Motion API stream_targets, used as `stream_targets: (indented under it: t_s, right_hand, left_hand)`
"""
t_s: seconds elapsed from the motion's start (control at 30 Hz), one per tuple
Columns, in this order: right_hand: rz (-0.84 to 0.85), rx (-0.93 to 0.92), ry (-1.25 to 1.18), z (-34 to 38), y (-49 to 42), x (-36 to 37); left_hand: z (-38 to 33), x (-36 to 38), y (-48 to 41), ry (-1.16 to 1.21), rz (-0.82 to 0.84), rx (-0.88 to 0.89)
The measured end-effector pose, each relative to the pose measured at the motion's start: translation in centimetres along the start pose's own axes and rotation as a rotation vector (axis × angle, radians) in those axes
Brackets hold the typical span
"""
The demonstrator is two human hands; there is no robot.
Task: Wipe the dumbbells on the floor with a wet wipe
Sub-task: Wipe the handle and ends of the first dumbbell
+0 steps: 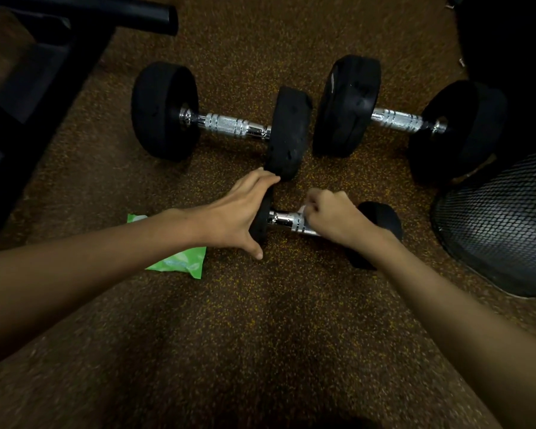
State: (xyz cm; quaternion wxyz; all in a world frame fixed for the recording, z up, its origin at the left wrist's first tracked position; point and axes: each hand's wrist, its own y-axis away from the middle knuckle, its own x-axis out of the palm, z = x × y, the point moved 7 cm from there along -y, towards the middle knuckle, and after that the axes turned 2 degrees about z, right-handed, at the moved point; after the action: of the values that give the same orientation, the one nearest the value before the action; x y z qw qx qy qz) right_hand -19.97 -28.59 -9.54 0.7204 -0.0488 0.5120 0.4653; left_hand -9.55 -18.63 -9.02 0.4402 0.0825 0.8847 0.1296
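Observation:
Three black dumbbells with chrome handles lie on the speckled brown floor. A small dumbbell [287,220] lies nearest me. My left hand [235,213] spreads over its left weight, fingers apart and pressed against it. My right hand [331,216] is closed on a white wet wipe [304,209], held against the small dumbbell's chrome handle. Behind it lie a large dumbbell [226,123] at the left and a second large dumbbell [396,119] at the right. A green wet wipe pack [183,258] sits on the floor under my left forearm.
A black mesh bin [505,218] stands at the right edge, close to the small dumbbell. A black metal equipment frame [44,97] runs along the left side. Dark objects fill the top right corner.

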Motion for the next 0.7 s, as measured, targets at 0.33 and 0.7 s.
stream_targets:
  t_s: [0.33,0.7]
  right_hand:
    - [-0.167,-0.242,0.279,0.7,4.6,2.9]
    - [0.351,0.159,0.007,-0.4,-1.9,0.8]
  left_hand:
    - [-0.1,0.1,0.0,-0.01,-0.01,-0.003]
    - [-0.1,0.1,0.0,0.017,-0.018,-0.001]
